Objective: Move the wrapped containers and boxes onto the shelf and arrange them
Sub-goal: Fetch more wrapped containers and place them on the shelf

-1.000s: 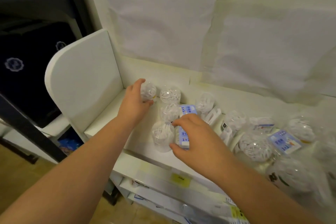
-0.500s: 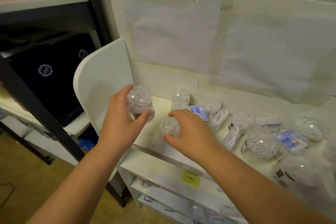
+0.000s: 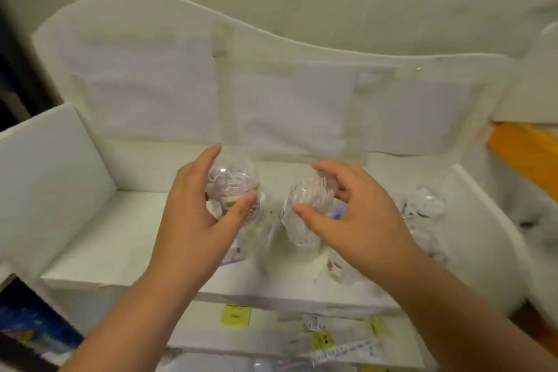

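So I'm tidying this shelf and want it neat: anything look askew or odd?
Yes. To the right of the right hand, wrapped containers lie in a loose jumble on the shelf, not in rows. The frame is blurred, so I can't judge damage.

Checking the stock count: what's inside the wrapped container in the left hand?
Through the clear wrap of the container, a mass of small white pieces shows. The left hand covers its near side, and blur hides what the pieces are.

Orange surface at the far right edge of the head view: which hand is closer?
Right. The right hand grips a clear wrapped container mid-shelf, closer to the orange surface; the left hand, holding another wrapped container, sits farther left.
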Demonstrator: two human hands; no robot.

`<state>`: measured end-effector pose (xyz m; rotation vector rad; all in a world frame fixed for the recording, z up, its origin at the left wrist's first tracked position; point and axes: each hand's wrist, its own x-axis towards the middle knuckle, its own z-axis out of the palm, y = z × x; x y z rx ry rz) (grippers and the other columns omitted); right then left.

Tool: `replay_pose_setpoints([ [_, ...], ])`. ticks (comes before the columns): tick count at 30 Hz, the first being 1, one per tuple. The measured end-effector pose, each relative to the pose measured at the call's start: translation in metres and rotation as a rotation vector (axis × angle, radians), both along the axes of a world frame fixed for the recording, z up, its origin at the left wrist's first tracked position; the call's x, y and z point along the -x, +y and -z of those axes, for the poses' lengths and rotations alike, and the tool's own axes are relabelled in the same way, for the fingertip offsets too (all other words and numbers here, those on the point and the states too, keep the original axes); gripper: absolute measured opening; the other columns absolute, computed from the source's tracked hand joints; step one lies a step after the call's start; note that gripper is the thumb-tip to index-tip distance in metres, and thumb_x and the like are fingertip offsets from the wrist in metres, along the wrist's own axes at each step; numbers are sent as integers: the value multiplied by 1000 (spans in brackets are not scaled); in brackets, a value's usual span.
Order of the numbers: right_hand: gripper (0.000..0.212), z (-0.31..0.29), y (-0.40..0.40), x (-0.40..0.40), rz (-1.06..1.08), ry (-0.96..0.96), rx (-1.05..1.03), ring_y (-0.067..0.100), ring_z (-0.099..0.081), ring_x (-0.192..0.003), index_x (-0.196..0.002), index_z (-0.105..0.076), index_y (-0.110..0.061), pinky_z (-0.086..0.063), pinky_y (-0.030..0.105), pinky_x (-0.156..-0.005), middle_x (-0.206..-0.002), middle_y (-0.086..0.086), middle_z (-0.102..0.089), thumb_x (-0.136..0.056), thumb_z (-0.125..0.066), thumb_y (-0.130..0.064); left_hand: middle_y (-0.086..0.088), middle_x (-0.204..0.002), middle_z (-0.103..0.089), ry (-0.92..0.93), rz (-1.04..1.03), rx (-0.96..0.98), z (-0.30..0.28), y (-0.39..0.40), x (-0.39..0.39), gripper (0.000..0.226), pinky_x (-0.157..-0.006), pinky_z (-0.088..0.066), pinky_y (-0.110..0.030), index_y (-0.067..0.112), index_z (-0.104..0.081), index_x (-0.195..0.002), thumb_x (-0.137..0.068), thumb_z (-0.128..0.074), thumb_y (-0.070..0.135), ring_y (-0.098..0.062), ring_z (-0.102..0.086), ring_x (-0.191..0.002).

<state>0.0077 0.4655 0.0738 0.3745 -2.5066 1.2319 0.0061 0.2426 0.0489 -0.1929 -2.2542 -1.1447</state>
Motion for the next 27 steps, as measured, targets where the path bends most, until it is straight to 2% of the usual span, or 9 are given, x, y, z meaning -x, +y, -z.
replay_pose_setpoints([
  [3,58,-20,45,-19,96,32,7,-8,-54,-110,-129,-52,-43,-44,14,-94,-122,-25,-55,-77,-77,-46,18,-123,-41,43,80,-17,-10,40,10,78,-97,-37,-11,47,-30,-145,-76,-65,56,19,-42,-111],
  [4,59,-27,59,-25,132,54,0,-7,-56,-110,-130,-52,-41,-46,14,-93,-122,-24,-56,-77,-77,-46,21,-120,-41,56,106,-26,-12,53,13,78,-95,-37,-10,48,-28,-146,-77,-66,57,21,-42,-109],
  [7,62,-45,96,-40,226,117,6,-6,-59,-108,-132,-54,-37,-51,17,-92,-118,-21,-60,-74,-75,-49,47,-117,-31,46,190,-34,-18,91,15,81,-96,-48,-34,52,-23,-147,-80,-67,58,5,-48,-113],
  [9,64,-55,118,-47,264,134,31,-3,-61,-109,-132,-55,-34,-53,22,-93,-119,-18,-62,-73,-74,-49,42,-124,-34,44,235,-54,-24,115,12,82,-97,-49,-39,52,-21,-147,-80,-68,58,-3,-51,-117],
  [13,65,-67,160,-58,297,165,140,0,-65,-106,-132,-57,-28,-54,26,-94,-118,-13,-66,-72,-77,-44,15,-138,-42,67,293,-93,-38,160,7,81,-95,-49,-33,48,-24,-147,-80,-68,48,-7,-53,-120],
  [17,61,-84,207,-72,325,246,205,-6,-66,-98,-130,-60,-24,-52,16,-89,-110,-15,-68,-74,-80,-35,14,-138,-44,109,327,-62,-54,208,-4,75,-97,-49,-38,51,-25,-145,-83,-68,51,-10,-54,-119],
  [21,60,-91,275,-84,340,302,248,-1,-68,-98,-132,-58,-24,-54,21,-89,-113,-10,-68,-77,-80,-34,12,-138,-48,117,367,-82,-72,271,-21,73,-97,-50,-34,56,-24,-141,-82,-66,50,-12,-55,-120],
  [24,61,-85,339,-88,349,291,271,3,-68,-101,-133,-57,-25,-56,27,-89,-116,-9,-68,-78,-79,-37,23,-120,-52,140,431,-165,-82,328,-36,73,-78,-52,-16,52,-26,-137,-81,-69,37,-6,-63,-104],
  [27,62,-72,404,-90,356,255,341,7,-68,-101,-130,-58,-29,-56,36,-92,-116,-8,-69,-74,-80,-44,12,-123,-54,163,421,-216,-92,384,-54,73,-78,-55,-25,50,-27,-135,-80,-71,33,-8,-65,-103],
])
